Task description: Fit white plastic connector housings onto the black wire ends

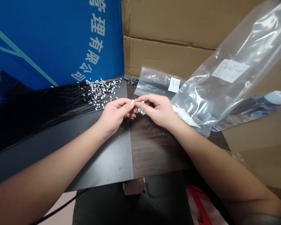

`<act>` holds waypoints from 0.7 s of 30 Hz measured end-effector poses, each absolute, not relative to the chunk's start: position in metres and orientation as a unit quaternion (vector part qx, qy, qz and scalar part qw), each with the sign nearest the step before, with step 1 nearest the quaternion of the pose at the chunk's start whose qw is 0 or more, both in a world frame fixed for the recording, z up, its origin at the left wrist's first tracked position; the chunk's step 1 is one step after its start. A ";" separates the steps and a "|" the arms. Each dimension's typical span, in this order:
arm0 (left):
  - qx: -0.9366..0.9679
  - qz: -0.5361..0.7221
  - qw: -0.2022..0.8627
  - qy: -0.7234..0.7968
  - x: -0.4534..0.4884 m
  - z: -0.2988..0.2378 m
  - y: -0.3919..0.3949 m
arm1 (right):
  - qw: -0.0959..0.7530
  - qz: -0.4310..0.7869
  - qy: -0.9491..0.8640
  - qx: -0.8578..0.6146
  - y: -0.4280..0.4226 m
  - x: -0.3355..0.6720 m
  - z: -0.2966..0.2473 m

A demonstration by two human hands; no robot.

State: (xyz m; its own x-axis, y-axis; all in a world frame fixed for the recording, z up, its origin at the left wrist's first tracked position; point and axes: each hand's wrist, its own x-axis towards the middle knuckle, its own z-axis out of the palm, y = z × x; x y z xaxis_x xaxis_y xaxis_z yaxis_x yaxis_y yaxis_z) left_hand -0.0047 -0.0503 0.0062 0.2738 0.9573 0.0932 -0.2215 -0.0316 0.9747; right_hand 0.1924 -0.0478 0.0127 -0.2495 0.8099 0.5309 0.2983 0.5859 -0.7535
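thin black wires (49, 104) with small white connectors (100, 93) spread in a big loose bunch over a black mat (103, 159), connector ends heaped toward the far edge, leads trailing off left. behind them stands a blue banner (56, 40) with white chinese print, reads 管理有限公司, last character partly cut off. left hand (114, 117) and right hand (158, 111) meet above the seam between mat and wood-grain table (154, 150), apart from the main bunch. fingertips of both hands are closed together on a small white piece (140, 102), mostly hidden, exact shape can't be told. a few loose white bits sit just under the fingers. right of the hands, a flat clear plastic bag (152, 82) with a white label lies against a cardboard box (168, 37). a larger clear bag (234, 68) leans over white contents, its white label (230, 71) too blurred to read. a plastic bottle (259, 107) with a white cap lies beyond it. dark trousers (159, 200) and a red-and-white bag (199, 203) show below the table edge.
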 end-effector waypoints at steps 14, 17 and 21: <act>0.604 0.485 0.518 0.361 -0.009 0.002 -0.048 | 0.450 0.166 -0.793 -0.375 -0.049 0.194 0.013; 0.602 0.487 0.520 0.362 -0.009 0.001 -0.047 | 0.452 0.167 -0.792 -0.374 -0.049 0.194 0.013; 0.591 0.490 0.530 0.360 -0.008 0.001 -0.048 | 0.450 0.171 -0.795 -0.370 -0.049 0.193 0.013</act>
